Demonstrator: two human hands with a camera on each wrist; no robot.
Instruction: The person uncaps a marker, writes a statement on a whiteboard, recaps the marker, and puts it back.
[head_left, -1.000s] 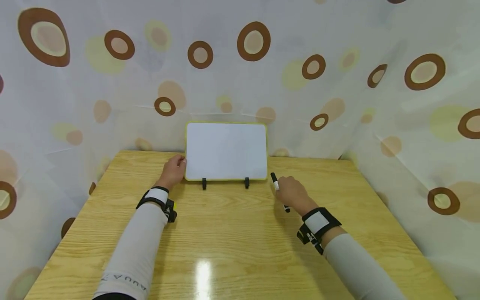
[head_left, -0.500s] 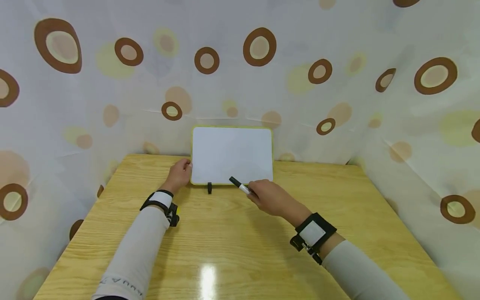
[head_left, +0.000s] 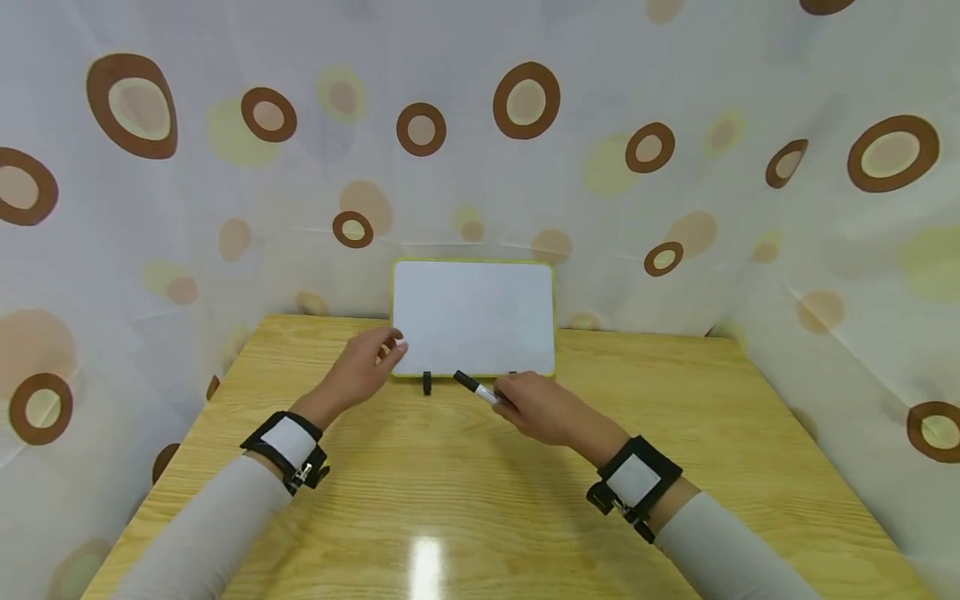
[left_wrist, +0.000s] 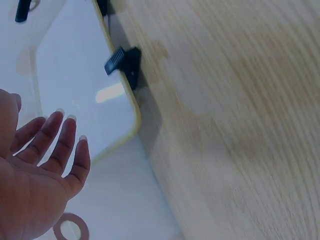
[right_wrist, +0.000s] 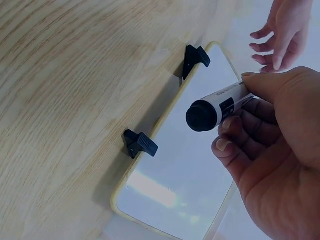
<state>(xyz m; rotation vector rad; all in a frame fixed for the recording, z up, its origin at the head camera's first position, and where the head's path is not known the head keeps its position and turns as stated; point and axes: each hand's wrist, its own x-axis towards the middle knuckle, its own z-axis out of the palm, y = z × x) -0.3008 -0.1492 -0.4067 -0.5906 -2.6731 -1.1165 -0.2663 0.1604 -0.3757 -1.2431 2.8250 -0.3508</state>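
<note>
A whiteboard [head_left: 472, 317] with a thin yellow frame stands upright at the back of the table, its lower edge in black clip feet [head_left: 427, 383]. My right hand [head_left: 543, 408] grips a black-and-white marker pen [head_left: 480, 390] in front of the board's lower edge; the black-capped end points up and left. In the right wrist view, the barrel of the marker pen [right_wrist: 230, 102] lies between thumb and curled fingers, its black tail end towards the camera. My left hand [head_left: 360, 371] hovers by the board's lower left corner, holding nothing. Its fingers [left_wrist: 60, 145] look relaxed and slightly bent in the left wrist view.
The light wooden table [head_left: 450, 483] stretches from the board towards me. A pale curtain [head_left: 465, 125] with brown ring patterns hangs close behind the board and along both sides. A second clip foot [right_wrist: 140, 144] shows in the right wrist view.
My right hand has carried the marker pen leftwards from beside the board to before its lower edge. My left hand has left the board's left edge and moved inward, towards the pen.
</note>
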